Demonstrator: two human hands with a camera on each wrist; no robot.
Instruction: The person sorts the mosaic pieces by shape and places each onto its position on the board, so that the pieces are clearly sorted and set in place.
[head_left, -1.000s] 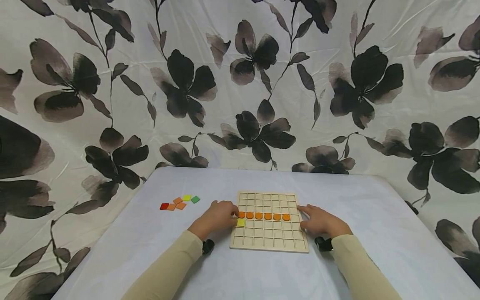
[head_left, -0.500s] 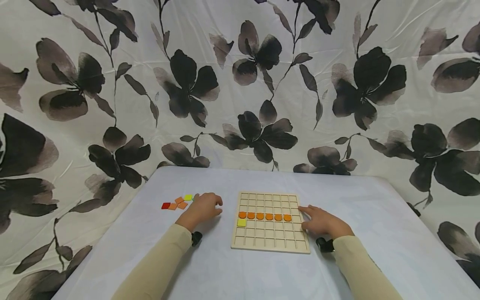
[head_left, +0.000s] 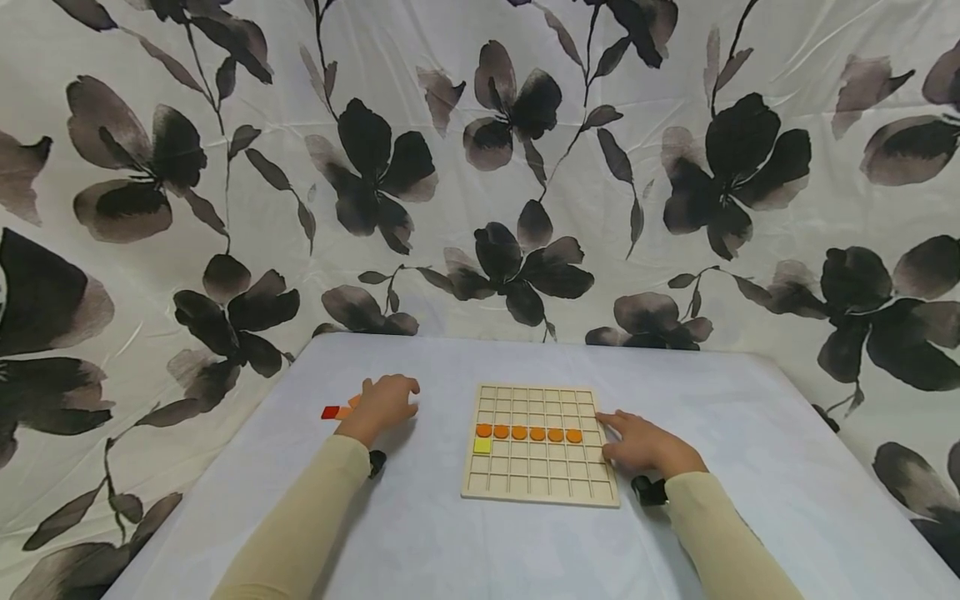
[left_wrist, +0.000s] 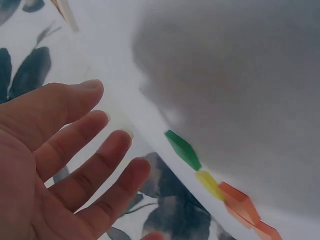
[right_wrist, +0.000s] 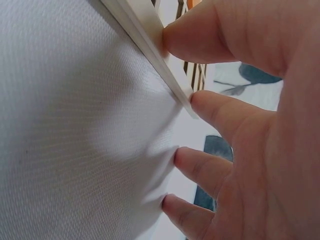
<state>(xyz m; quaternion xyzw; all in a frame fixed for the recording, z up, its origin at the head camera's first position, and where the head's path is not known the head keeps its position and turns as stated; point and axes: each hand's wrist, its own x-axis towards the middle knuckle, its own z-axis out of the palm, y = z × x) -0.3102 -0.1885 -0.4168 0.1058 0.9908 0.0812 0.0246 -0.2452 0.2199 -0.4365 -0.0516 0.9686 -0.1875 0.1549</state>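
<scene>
My left hand (head_left: 381, 407) hovers over the loose tiles at the table's left, its fingers spread and holding nothing. In the left wrist view a green tile (left_wrist: 183, 150), a yellow tile (left_wrist: 210, 185) and orange tiles (left_wrist: 240, 204) lie beyond the fingertips. The head view shows a red tile (head_left: 330, 412) beside the hand, which hides most of the others. My right hand (head_left: 651, 443) rests at the right edge of a wooden grid board (head_left: 540, 493), thumb and index finger touching its rim. On the board sit a row of orange discs (head_left: 537, 434) and a yellow square tile (head_left: 482, 446).
A white cloth covers the table (head_left: 540, 550). Behind it hangs a floral curtain (head_left: 450, 192). The board lies flat between the two hands, some way right of the loose tiles.
My left hand has left the board's left edge, where the yellow tile lies, and moved left over the loose tiles. The right hand stays at the board's edge.
</scene>
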